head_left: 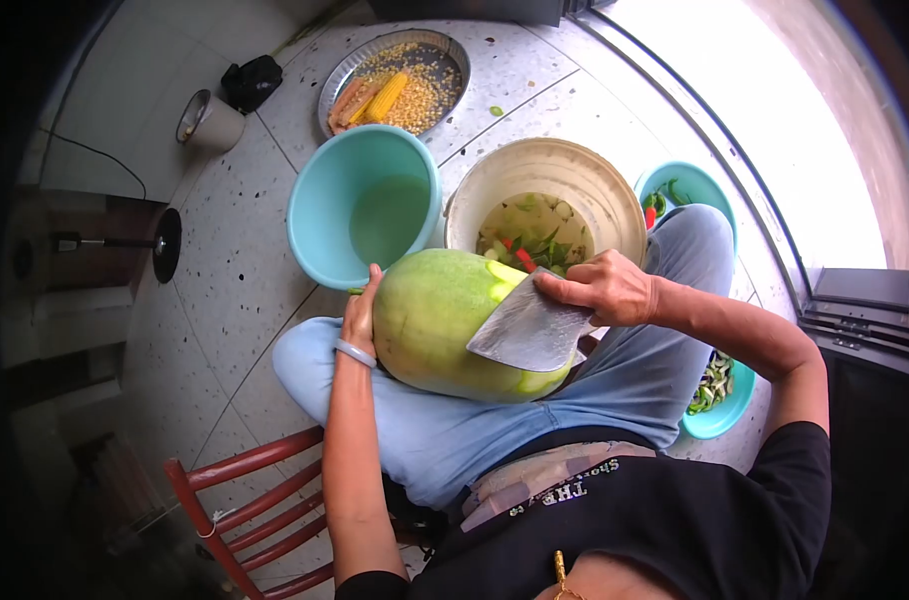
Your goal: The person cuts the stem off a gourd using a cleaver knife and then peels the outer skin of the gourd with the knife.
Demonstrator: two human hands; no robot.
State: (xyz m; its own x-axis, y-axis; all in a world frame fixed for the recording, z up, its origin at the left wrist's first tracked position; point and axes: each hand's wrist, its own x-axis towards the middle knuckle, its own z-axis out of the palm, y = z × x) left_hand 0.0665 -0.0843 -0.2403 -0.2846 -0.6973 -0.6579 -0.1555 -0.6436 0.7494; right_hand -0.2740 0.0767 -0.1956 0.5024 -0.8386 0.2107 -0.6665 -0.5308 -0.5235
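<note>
A large pale-green winter melon (430,320) rests across my lap. My left hand (360,315) holds it at its left end, thumb up along the side and the other fingers partly hidden. My right hand (610,290) grips a cleaver (535,322), its wide metal blade lying over the right end of the melon. Brighter peeled patches show near the melon's upper right and along its lower right. Just beyond the melon stands a cream bucket (462,205) with water, green scraps and red bits inside. The cleaver's handle is hidden in my right hand.
A teal basin (310,215) with liquid stands left of the bucket. Behind it, a metal tray (462,75) holds corn cobs and loose kernels. Teal bowls (720,185) of vegetables sit at my right. A red chair (245,475) stands lower left, a small bin (215,125) upper left.
</note>
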